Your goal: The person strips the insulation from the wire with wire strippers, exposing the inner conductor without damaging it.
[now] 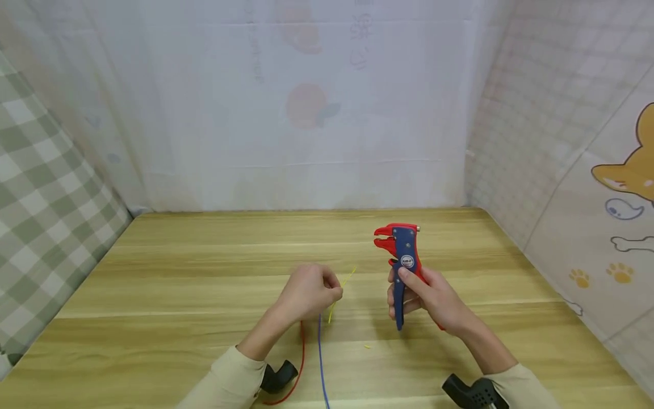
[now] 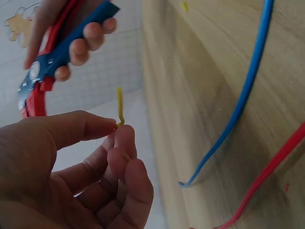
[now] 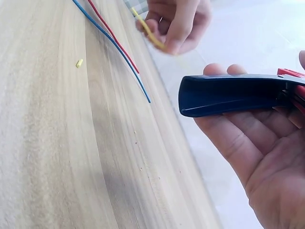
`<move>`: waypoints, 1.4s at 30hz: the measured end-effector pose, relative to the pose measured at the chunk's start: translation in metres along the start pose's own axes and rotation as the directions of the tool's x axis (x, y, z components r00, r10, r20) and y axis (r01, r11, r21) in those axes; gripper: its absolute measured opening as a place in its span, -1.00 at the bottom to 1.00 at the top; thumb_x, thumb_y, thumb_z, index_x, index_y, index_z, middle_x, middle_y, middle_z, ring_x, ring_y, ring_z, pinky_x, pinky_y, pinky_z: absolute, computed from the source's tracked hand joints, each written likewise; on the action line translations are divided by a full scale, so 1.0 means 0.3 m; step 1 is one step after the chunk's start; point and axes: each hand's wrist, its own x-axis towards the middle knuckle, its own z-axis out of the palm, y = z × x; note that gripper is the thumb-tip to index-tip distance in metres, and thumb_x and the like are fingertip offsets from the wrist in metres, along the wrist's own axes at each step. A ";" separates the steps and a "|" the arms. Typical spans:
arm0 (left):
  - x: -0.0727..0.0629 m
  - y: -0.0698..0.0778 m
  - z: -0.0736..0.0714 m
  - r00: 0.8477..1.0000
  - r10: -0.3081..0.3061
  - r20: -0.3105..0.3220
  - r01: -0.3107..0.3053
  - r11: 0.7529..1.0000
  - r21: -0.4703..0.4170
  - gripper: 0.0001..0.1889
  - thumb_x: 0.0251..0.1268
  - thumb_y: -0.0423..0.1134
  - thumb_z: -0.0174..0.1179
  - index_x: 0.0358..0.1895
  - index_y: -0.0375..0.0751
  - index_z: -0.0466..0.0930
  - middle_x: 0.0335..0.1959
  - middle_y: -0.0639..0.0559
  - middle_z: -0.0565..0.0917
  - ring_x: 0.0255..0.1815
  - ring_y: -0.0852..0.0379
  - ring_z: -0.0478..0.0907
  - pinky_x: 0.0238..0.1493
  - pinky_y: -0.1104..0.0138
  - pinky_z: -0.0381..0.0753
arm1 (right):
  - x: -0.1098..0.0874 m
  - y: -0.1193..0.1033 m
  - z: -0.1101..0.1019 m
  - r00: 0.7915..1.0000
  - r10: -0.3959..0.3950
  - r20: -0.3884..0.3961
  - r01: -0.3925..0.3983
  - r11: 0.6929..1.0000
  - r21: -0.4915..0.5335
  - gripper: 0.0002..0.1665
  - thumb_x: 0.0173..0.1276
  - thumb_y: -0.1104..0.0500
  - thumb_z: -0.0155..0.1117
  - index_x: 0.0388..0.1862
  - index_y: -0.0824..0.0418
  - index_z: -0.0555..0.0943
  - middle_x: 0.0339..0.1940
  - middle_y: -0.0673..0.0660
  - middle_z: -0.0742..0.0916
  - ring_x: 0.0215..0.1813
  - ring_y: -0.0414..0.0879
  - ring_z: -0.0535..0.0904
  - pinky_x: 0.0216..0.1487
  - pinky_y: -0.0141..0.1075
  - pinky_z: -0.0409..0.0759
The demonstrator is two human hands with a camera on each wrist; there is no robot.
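My left hand pinches a thin yellow wire between thumb and forefinger, above the table. To its right my right hand grips a red and blue wire stripper by its handles, with the tool's head up and its parted red jaws facing left. In the right wrist view the blue handle lies across my fingers. Below the left hand, a blue wire and a red wire run along the table.
A short yellow piece lies on the wooden table between the hands. Tiny specks are scattered on the wood. A white sheet hangs behind the table, a checked cloth at left and a printed cloth at right.
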 end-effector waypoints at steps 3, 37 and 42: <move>0.030 -0.005 0.031 0.998 -0.028 0.064 0.026 0.999 0.029 -0.80 0.16 -0.33 0.28 -0.61 -0.07 0.64 -0.68 0.21 0.53 -0.60 0.26 0.38 -0.51 0.40 0.35 | 0.003 -0.006 -0.002 1.000 -0.008 -0.006 0.008 1.000 -0.001 -0.69 0.80 0.14 -0.16 0.05 0.34 0.46 -0.32 0.12 0.77 -0.33 0.05 0.84 -0.19 -0.01 0.83; 0.214 -0.144 0.241 0.976 -0.161 0.147 0.106 0.939 0.327 -0.55 0.19 -0.13 0.20 -0.83 0.07 0.28 -0.83 0.22 0.24 -0.77 0.20 0.24 -0.75 0.33 0.18 | -0.003 -0.011 0.006 0.999 0.028 0.026 -0.027 0.999 -0.019 -0.60 0.80 0.09 -0.16 0.11 0.46 0.42 -0.30 0.11 0.78 -0.32 0.01 0.84 -0.17 -0.05 0.83; 0.106 -0.048 0.075 0.985 -0.150 0.089 0.122 0.958 0.260 -0.47 0.22 -0.28 0.13 -0.85 0.06 0.10 -0.89 0.26 0.10 -0.77 0.30 -0.06 -0.67 0.40 -0.10 | -0.005 -0.015 0.005 0.999 0.035 0.000 -0.035 0.998 -0.045 -0.56 0.80 0.08 -0.15 0.13 0.50 0.40 -0.31 0.12 0.78 -0.31 0.03 0.85 -0.16 -0.05 0.83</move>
